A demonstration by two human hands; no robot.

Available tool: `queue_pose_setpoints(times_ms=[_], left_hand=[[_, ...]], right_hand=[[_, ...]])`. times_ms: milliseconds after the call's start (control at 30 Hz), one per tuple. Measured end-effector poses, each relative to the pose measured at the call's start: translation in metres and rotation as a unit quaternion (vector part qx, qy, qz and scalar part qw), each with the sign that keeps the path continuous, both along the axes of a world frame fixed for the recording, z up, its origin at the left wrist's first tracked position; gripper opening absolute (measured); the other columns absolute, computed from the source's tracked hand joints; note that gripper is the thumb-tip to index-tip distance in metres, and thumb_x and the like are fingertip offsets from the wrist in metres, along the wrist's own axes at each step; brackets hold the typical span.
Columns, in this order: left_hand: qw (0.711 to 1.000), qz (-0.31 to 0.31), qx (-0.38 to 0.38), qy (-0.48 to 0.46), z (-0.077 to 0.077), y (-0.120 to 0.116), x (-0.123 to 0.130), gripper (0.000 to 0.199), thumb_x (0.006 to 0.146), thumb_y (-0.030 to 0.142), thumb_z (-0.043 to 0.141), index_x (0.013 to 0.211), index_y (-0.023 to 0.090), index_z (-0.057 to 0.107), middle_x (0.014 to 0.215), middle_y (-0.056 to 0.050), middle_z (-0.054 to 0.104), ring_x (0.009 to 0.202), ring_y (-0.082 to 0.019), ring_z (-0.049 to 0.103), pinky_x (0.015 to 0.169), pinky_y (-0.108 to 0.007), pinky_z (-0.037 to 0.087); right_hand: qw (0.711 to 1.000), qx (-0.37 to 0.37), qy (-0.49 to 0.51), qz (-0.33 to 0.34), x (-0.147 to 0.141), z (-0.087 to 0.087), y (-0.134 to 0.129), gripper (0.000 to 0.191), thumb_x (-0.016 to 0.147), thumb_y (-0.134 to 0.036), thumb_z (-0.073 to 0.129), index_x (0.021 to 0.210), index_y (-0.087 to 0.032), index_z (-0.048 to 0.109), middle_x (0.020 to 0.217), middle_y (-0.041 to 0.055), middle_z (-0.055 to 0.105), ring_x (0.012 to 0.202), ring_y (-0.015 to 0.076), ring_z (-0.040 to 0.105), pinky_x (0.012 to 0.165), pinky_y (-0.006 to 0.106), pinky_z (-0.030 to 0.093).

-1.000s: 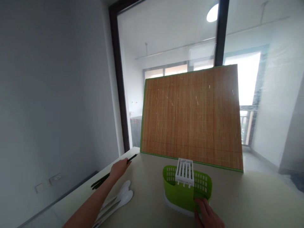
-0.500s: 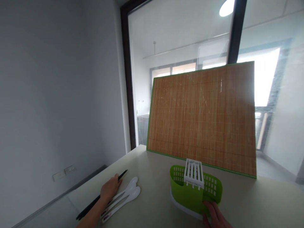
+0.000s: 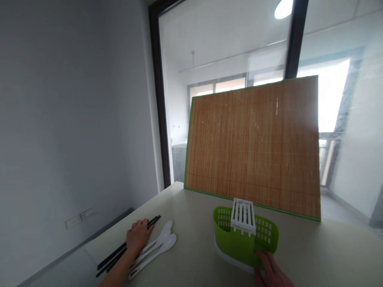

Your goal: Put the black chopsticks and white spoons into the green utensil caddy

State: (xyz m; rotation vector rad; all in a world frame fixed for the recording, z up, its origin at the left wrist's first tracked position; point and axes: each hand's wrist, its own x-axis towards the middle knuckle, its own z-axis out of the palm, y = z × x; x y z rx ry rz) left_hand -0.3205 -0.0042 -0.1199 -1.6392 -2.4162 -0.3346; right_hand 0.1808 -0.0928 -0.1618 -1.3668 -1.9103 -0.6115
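My left hand (image 3: 138, 235) lies over several black chopsticks (image 3: 115, 257) on the left of the table, its fingers curled round them. Their tips poke out beyond my fingers, and their thick ends are fanned apart below my wrist. Right beside that hand lie several white spoons (image 3: 163, 246), bowls pointing away from me, handles partly behind my forearm. My right hand (image 3: 267, 265) grips the front right of a green utensil holder (image 3: 239, 247), fingers over its wall and thumb lower down. A white slotted rack (image 3: 243, 215) sits across the holder's middle.
Behind the holder, a large bamboo board (image 3: 251, 147) with a green edge leans against the dark-framed glass. The pale table (image 3: 191, 259) borders a grey wall (image 3: 74, 119) on the left, which has sockets (image 3: 86, 214) low down.
My left hand has shifted slightly on the chopsticks, whose near ends have spread apart from a tight bundle. My right hand stays at the holder. The view has moved a little.
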Motion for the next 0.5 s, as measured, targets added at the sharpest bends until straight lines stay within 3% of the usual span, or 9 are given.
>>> queue_pose_setpoints(times_ms=[233,333,400,500], left_hand=[[0.998,0.016,-0.004,-0.054,0.009,-0.004,0.004,0.053,0.083,0.053,0.033,0.116,0.017,0.051,0.114,-0.014,0.053,0.108,-0.032,0.045,0.083,-0.044,0.038],[0.995,0.035,0.044,-0.084,0.024,0.001,0.021,0.055,0.083,0.053,0.032,0.119,0.015,0.049,0.122,-0.014,0.05,0.111,-0.033,0.043,0.085,-0.046,0.037],[0.991,-0.009,0.107,-0.085,0.043,0.001,0.047,0.05,0.086,0.047,0.031,0.119,0.015,0.049,0.124,-0.013,0.049,0.111,-0.032,0.043,0.088,-0.045,0.037],[0.96,-0.173,0.209,-0.069,0.081,-0.014,0.111,0.04,0.088,0.04,0.033,0.117,0.018,0.05,0.122,-0.01,0.051,0.112,-0.025,0.044,0.095,-0.041,0.035]], right_hand=[[1.0,-0.002,0.004,0.002,-0.002,-0.001,0.002,0.028,0.089,-0.024,0.034,0.111,-0.019,0.049,0.105,0.0096,0.062,0.063,0.0153,0.066,0.044,0.021,0.051],[1.0,-0.009,0.02,0.002,-0.004,0.003,-0.001,0.028,0.089,-0.023,0.034,0.111,-0.019,0.049,0.106,0.0097,0.061,0.062,0.0142,0.066,0.042,0.02,0.05],[0.999,0.008,0.041,-0.001,-0.005,0.005,-0.004,0.029,0.088,-0.024,0.035,0.113,-0.02,0.05,0.108,0.0104,0.06,0.064,0.0139,0.065,0.043,0.02,0.049],[0.996,0.069,0.057,0.007,-0.01,0.005,-0.008,0.024,0.086,-0.024,0.043,0.107,-0.021,0.055,0.103,0.0099,0.062,0.07,0.0157,0.065,0.051,0.022,0.051]])
